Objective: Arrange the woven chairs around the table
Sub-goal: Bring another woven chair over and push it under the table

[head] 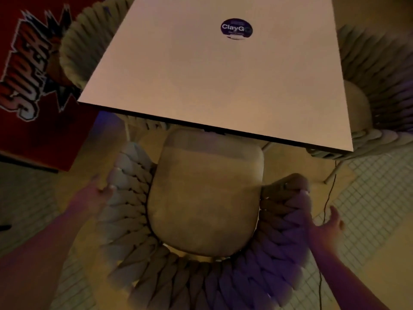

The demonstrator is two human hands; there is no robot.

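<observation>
1. Here the near woven chair (201, 220) faces the surface (212, 74), the front of its seat cushion (205, 189) just under the near edge; two more woven chairs sit at the left side (78, 45) and right side (375, 86).
2. The left hand (98, 193) rests its fingers on the outer left braid, loosely closed; whether this grip truly clamps the braid, I cannot tell. The right hand (328, 224) is spread apart, beside the right armrest and seemingly not touching it.
3. Risk: pushing with only one hand seated would likely swing the chair crooked, into the right-hand chair just beside it.
4. Risk: the soft braid may give under the fingers, so the grip could slip off.
5. Risk: a thin dark cable (328, 198) trails over the floor by the right armrest; a chair leg could snag or drag it.
6. Risk: shoved too far, an armrest may knock the surface edge.
</observation>
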